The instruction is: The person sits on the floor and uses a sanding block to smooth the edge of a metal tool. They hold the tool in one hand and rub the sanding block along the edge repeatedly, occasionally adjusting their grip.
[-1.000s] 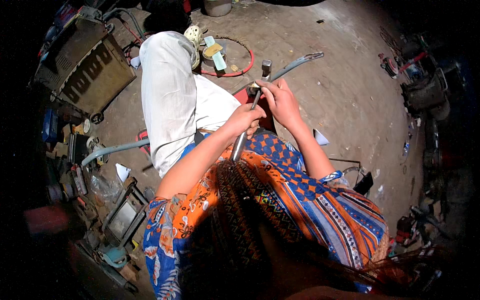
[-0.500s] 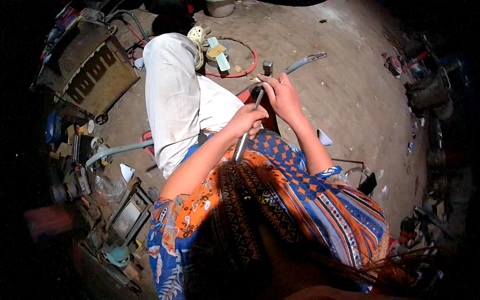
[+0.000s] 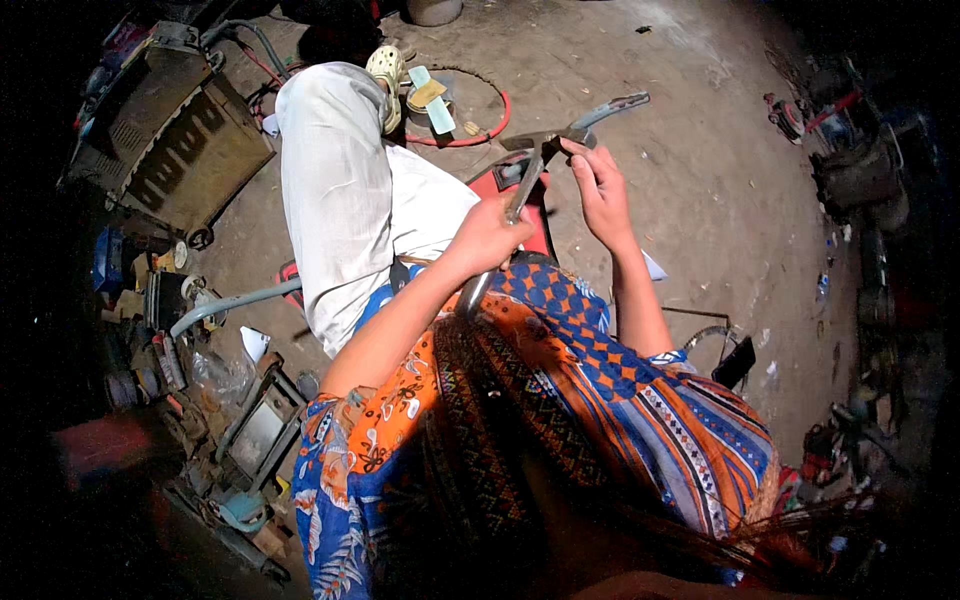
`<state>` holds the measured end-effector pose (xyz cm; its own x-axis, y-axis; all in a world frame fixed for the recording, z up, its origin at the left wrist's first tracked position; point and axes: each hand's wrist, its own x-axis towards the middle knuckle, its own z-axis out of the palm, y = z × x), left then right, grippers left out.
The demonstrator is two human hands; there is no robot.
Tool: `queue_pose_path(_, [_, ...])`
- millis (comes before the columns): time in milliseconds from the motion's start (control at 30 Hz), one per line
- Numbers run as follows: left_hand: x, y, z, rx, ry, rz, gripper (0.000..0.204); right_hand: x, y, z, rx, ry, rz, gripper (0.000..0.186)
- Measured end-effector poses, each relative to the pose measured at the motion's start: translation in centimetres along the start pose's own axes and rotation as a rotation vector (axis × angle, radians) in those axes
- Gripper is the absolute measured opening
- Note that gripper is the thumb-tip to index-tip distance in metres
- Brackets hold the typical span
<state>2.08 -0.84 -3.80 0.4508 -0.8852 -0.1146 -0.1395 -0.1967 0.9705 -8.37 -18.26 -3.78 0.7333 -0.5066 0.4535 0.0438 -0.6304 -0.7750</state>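
Note:
My left hand [image 3: 490, 236] is closed around the metal handle of a hammer-like tool [image 3: 529, 180]. The handle's lower end [image 3: 474, 296] comes down against my patterned shirt, and its head lies crosswise at the top. My right hand [image 3: 603, 188] is beside that head, its fingers stretched out and the thumb apart. The fingertips are at the head's right end; whether they touch it I cannot tell. Below the tool, between my legs, is a red and black piece [image 3: 540, 225]. My leg in white trousers [image 3: 335, 180] is stretched out to the left.
Grey bent tubes stick out at the far right [image 3: 612, 107] and left [image 3: 235, 300]. A red hose [image 3: 490, 134] curls by my pale clog [image 3: 386, 70]. A slotted metal cabinet [image 3: 190, 150] stands at left, above piled tools and scrap [image 3: 265, 425]. More clutter [image 3: 865, 170] lines the right.
The tool has turned, so its head now shows crosswise. My right hand has moved slightly right, its fingers straighter. My left hand keeps its hold on the handle.

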Motion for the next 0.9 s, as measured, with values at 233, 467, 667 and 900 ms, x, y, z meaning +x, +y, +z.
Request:
queue_pose_path(233, [0.1,-1.3,0.3,-0.086,-0.068,-0.257,0.017,-1.1,1.8,0.5,0.013,-0.081,0.111,0.032])
queue_pose_path(467, [0.2,-2.9,0.0,-0.207,-0.075,-0.294,0.016,-1.8,4.6,0.9,0.328,-0.131,0.447,0.036])
queue_pose_path(667, [0.2,-3.5,-0.2,-0.311,-0.104,-0.357,0.02,-1.7,4.1,1.2,0.305,-0.042,0.402,0.038])
queue_pose_path(900, [0.1,-2.9,0.0,-0.213,-0.126,-0.358,0.021,-2.2,5.0,2.2,0.017,0.058,0.273,0.036])
